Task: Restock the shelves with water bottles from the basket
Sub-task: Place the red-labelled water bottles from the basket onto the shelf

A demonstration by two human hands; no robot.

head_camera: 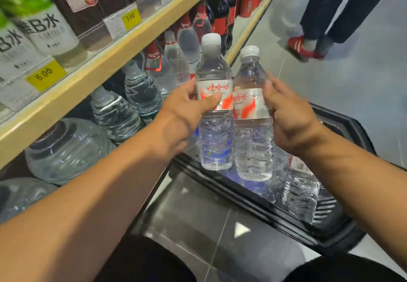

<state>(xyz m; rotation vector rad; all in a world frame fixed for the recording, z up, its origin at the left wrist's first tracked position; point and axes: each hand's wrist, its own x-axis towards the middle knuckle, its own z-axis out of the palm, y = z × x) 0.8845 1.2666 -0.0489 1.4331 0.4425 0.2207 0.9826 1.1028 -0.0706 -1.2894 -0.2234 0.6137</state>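
Water bottle (215, 127) was gripped by the left hand (182, 114), second bottle (252, 140) by the right hand (290, 120), both upright above the basket (348, 127), probably bound for the shelf (105, 65) at ten o'clock.

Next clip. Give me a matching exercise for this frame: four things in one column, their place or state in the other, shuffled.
Things
1. bottle in the left hand
2. basket
3. large jug
4. price tag

Place or state
a. yellow, on the front of the wooden shelf
b. black, with bottles lying in it
c. rounded, beneath that shelf
d. upright, gripped at its label

Pairs: 1-d, 2-b, 3-c, 4-a
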